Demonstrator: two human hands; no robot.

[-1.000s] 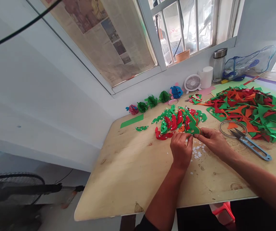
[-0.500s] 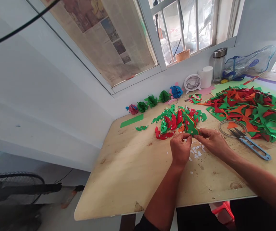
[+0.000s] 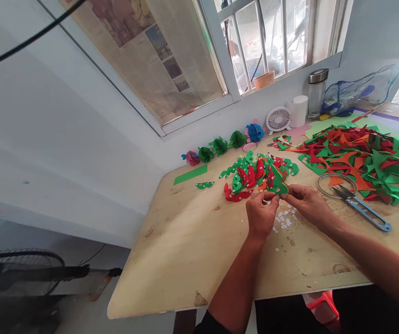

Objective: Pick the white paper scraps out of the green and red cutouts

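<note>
At the near side of the red-and-green paper pieces on the bench, my right hand's grip pinches the lower edge of a green paper cutout, presumably steadying it. My left hand meets that edge, its pinch I cannot tell from here. White paper bits lie just below, apparently for easy reach.

Left sleeve: was black, leaving the forearm bare
Lap clothing: was black, too dark for detail
Left hand, right hand: both were bare
</note>
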